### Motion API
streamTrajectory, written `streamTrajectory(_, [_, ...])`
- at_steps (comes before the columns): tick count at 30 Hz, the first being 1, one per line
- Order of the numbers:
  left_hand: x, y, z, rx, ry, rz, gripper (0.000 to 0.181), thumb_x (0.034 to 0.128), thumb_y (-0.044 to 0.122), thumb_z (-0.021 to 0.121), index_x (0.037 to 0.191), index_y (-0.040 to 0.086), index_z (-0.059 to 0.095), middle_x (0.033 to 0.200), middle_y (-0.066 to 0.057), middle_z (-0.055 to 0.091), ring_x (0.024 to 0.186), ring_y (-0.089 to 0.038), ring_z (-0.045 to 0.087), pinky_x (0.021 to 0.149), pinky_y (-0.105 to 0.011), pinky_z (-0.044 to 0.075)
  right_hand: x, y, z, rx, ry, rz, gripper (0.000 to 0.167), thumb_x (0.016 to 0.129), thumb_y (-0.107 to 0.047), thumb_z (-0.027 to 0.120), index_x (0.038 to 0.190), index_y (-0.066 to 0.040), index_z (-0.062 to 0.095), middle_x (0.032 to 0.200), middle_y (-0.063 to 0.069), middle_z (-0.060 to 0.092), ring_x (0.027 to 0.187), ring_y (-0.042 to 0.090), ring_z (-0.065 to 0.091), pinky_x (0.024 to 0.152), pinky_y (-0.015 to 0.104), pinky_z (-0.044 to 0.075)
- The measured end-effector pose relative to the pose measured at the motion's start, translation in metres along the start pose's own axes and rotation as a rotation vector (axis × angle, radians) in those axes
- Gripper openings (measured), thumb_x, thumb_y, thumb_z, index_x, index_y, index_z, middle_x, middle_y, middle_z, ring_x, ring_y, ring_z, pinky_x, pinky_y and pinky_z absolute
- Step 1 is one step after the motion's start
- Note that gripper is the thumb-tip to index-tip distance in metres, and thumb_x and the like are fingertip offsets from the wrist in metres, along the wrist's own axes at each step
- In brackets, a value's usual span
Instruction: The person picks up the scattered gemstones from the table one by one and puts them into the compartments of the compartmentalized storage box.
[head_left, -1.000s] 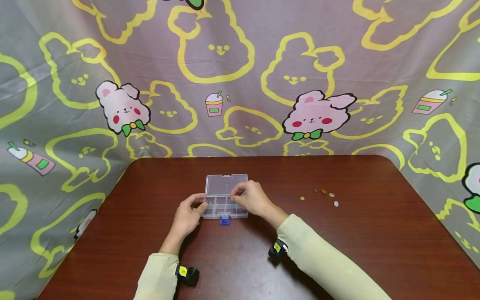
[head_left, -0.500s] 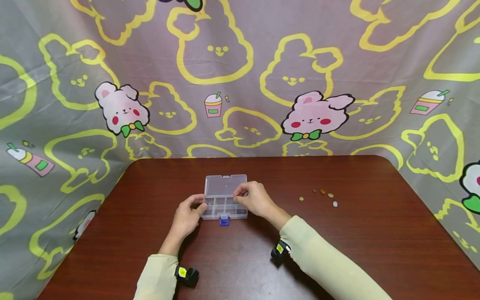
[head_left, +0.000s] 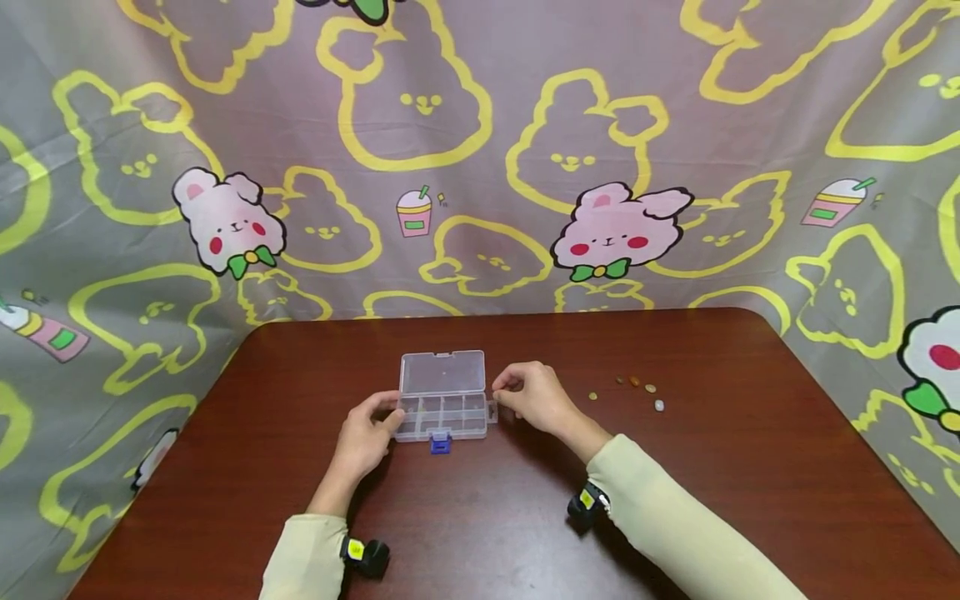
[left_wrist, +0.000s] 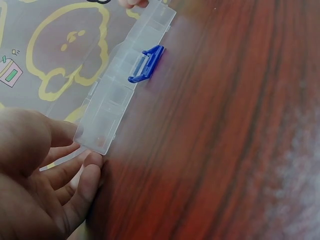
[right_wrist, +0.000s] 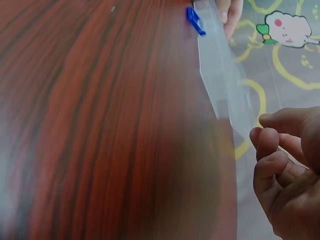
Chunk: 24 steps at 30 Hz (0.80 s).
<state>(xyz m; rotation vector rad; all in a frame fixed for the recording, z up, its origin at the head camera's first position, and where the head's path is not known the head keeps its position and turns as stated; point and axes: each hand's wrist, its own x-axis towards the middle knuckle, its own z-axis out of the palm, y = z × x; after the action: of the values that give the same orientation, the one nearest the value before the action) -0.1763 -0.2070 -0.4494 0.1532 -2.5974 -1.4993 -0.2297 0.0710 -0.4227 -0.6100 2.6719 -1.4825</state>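
A: What changed, from where we sit?
B: The right hand [head_left: 538, 400]. Half a second ago its fingertips were over the rightmost compartments; now they are just past the right end of the clear box [head_left: 478, 433].
A: Holding anything?
B: Fingers curled, thumb and index tips close together. We note a small clear piece [head_left: 492, 419] below them, beside the box end, but cannot tell whether it is gripped or part of the box.
A: And the left hand [head_left: 363, 437]?
B: Same hold as before: thumb and fingers on the box's left end, closed only as far as its edge requires.
A: Box position?
B: Flat on the table [head_left: 480, 517], between the hands, lid [head_left: 442, 379] raised at the back, blue latch [head_left: 440, 445] hanging at the front.
A: The stones?
B: Five small ones well to the right, among them a white stone [head_left: 659, 406] and an orange stone [head_left: 634, 382]; none shifted.
A: Meaning for the work?
B: We judge the right hand's spell inside the box over, with the right-hand compartments uncovered and the work only part done.
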Motion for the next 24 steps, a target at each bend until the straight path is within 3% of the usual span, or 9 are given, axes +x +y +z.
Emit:
streamTrajectory(16, [0.000,-0.001,-0.002,0.009,-0.014,-0.008,0.031,0.0962,0.006,0.065,0.127,0.002,0.065,0.117,-0.018,0.066,0.064,-0.016,0.055,0.047,-0.029,0.050,-0.029,0.044,-0.048,-0.083,0.061,0.070,0.005,0.087,-0.005,0.076,0.090,-0.007,0.074,0.075,0.000,0.068,0.049,0.015,0.057,0.047,0.030,0.050])
streamTrajectory(24, [0.000,0.000,0.000,0.001,-0.022,-0.011,0.031,0.0966,0.006,0.065,0.127,0.002,0.064,0.118,-0.018,0.065,0.065,-0.017,0.055,0.047,-0.029,0.050,-0.042,0.061,-0.075,-0.104,0.089,0.102,0.007,0.086,-0.004,0.076,0.093,-0.004,0.073,0.071,0.002,0.066,0.049,0.016,0.056,0.048,0.029,0.049])
